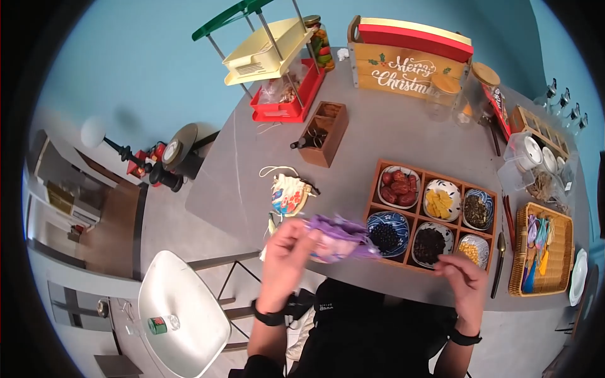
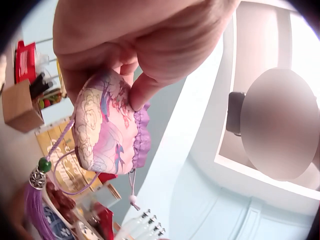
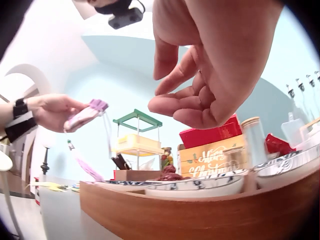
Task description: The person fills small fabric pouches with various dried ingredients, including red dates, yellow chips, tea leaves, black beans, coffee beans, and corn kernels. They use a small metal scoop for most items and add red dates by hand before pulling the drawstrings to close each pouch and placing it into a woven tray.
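Observation:
My left hand [image 1: 285,258] pinches a pink and purple drawstring pouch [image 2: 107,132] between thumb and fingers, beside the left end of a divided wooden box [image 3: 175,215]. A purple tassel [image 2: 37,212] with a green bead dangles from the pouch. Over the box's near right corner hovers my right hand [image 1: 465,283], fingers loosely bent with nothing between them. Bowls in the box hold red dates [image 1: 399,188], yellow slices [image 1: 439,203], dried leaves [image 1: 479,209], black grains [image 1: 384,237], dark dried bits [image 1: 430,246] and yellow kernels [image 1: 471,249].
A cream embroidered pouch [image 1: 291,196] lies left of the box. Farther back stand a small wooden caddy [image 1: 333,142], a tiered stand [image 1: 277,53] and a Christmas crate [image 1: 403,69]. To the right are a dark slender tool [image 1: 499,264] and a wicker basket [image 1: 558,286] of tassels.

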A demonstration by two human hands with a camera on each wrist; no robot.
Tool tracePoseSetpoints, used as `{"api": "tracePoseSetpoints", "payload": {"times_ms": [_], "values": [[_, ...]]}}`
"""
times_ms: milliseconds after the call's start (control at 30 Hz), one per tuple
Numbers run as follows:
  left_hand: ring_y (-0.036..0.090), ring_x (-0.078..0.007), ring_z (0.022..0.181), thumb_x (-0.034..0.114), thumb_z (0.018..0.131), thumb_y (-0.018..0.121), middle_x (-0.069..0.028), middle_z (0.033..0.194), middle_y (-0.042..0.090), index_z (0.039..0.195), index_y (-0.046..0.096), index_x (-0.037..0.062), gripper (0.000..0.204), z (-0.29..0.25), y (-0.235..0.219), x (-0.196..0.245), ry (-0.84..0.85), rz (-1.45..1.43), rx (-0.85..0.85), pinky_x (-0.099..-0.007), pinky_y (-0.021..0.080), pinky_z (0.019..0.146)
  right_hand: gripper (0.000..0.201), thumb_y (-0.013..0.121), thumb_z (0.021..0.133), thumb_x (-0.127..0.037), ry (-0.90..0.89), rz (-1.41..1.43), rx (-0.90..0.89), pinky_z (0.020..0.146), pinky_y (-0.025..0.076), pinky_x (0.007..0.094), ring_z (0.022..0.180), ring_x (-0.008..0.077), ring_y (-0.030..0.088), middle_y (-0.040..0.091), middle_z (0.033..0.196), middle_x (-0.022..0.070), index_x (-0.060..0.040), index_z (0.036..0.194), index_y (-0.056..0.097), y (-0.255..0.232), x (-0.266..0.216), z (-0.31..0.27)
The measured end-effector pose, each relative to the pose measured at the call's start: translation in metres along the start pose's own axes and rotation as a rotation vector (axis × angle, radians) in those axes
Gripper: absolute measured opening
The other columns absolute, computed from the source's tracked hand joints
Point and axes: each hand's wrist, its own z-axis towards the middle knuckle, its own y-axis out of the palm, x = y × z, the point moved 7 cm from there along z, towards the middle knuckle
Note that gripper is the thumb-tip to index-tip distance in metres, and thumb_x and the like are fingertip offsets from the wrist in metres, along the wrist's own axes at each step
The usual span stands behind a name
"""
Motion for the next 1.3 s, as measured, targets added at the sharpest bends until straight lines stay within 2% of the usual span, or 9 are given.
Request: {"api": "tracePoseSetpoints", "payload": {"times_ms": [233, 333, 400, 433, 633, 867, 967, 1133, 1300], "values": [[0.065, -0.0108, 0.081, 0.014, 0.095, 0.061, -0.0034, 0.081, 0.066, 0.1, 0.061, -0.0025, 0.018, 0.08, -0.096, -0.047, -0.064, 0.16, 0.137, -0.0239, 0.05, 0.071, 0.019, 0.056, 0.092, -0.003, -0.015, -0.109, 0.188, 0.076, 0.048, 0.0278, 0.078, 0.0167, 0.061, 0.064, 0.088, 0.0103, 0.005, 0.106, 0.066, -0.08, 0.019, -0.046], [0.064, -0.0193, 0.091, 0.014, 0.095, 0.059, -0.0129, 0.103, 0.065, 0.115, 0.058, -0.0033, 0.026, 0.096, -0.113, -0.07, -0.096, 0.673, 0.212, -0.0301, 0.049, 0.083, 0.021, 0.056, 0.094, -0.008, 0.03, -0.168, 0.292, 0.076, 0.046, 0.0279, 0.078, 0.0155, 0.059, 0.064, 0.087, 0.009, 0.0036, 0.108, 0.065, -0.115, 0.028, -0.071], [0.057, -0.0372, 0.112, 0.015, 0.095, 0.057, -0.0253, 0.121, 0.056, 0.125, 0.051, -0.0067, 0.038, 0.074, -0.095, -0.039, 0.451, 1.256, 0.4, -0.041, 0.045, 0.096, 0.02, 0.055, 0.092, -0.004, 0.063, -0.203, 0.454, 0.075, 0.048, 0.0274, 0.077, 0.0159, 0.059, 0.064, 0.086, 0.0102, 0.0049, 0.107, 0.066, -0.144, 0.03, -0.094], [0.045, -0.0433, 0.124, 0.017, 0.095, 0.056, -0.0272, 0.138, 0.043, 0.133, 0.046, -0.0038, 0.044, 0.07, -0.091, -0.045, 0.285, 1.156, 0.283, -0.0446, 0.04, 0.103, 0.019, 0.057, 0.092, -0.004, 0.105, -0.231, 0.492, 0.076, 0.048, 0.0276, 0.078, 0.0158, 0.059, 0.064, 0.086, 0.0098, 0.0053, 0.106, 0.066, -0.154, 0.025, -0.101], [0.025, -0.0393, 0.143, 0.023, 0.092, 0.063, -0.0248, 0.151, 0.032, 0.142, 0.042, 0.0014, 0.059, 0.053, -0.057, -0.096, 0.059, 1.272, -0.162, -0.0441, 0.022, 0.116, 0.029, 0.065, 0.091, -0.017, 0.288, -0.735, 0.352, 0.079, 0.049, 0.0314, 0.083, 0.0165, 0.061, 0.068, 0.09, 0.0086, 0.0017, 0.112, 0.066, -0.225, -0.029, -0.093], [0.06, -0.0278, 0.113, 0.025, 0.099, 0.055, -0.0209, 0.125, 0.06, 0.126, 0.055, -0.0062, 0.041, 0.047, -0.027, -0.067, 0.445, 1.395, -0.155, -0.036, 0.045, 0.1, 0.035, 0.065, 0.084, -0.03, 0.339, -1.232, 0.41, 0.079, 0.053, 0.0414, 0.089, 0.0349, 0.068, 0.07, 0.092, 0.0206, -0.0029, 0.106, 0.07, -0.372, -0.001, -0.009], [0.057, -0.0296, 0.117, 0.018, 0.097, 0.059, -0.0194, 0.126, 0.06, 0.127, 0.054, -0.0056, 0.039, 0.034, -0.031, -0.058, 0.283, 0.827, -0.037, -0.0367, 0.042, 0.101, 0.039, 0.066, 0.08, -0.034, 0.217, -1.251, 0.671, 0.084, 0.052, 0.043, 0.093, 0.0372, 0.067, 0.069, 0.097, 0.0223, -0.0022, 0.103, 0.071, -0.422, 0.035, 0.022], [0.058, -0.0272, 0.112, 0.012, 0.097, 0.055, -0.0172, 0.122, 0.062, 0.122, 0.059, -0.0039, 0.03, 0.015, -0.005, -0.032, 0.286, 0.902, 0.0, -0.0357, 0.043, 0.098, 0.042, 0.067, 0.074, -0.037, 0.416, -1.299, 0.486, 0.081, 0.053, 0.046, 0.091, 0.0394, 0.066, 0.068, 0.093, 0.0249, -0.0001, 0.094, 0.071, -0.419, 0.069, 0.049], [0.059, -0.026, 0.109, 0.012, 0.097, 0.055, -0.0171, 0.118, 0.063, 0.118, 0.06, -0.0047, 0.027, 0.009, 0.016, -0.021, 0.286, 0.711, -0.035, -0.0355, 0.043, 0.097, 0.035, 0.068, 0.077, -0.03, 0.249, -1.145, 0.795, 0.075, 0.051, 0.0428, 0.084, 0.0362, 0.065, 0.066, 0.089, 0.0211, 0.0005, 0.093, 0.068, -0.387, 0.006, 0.006]]}}
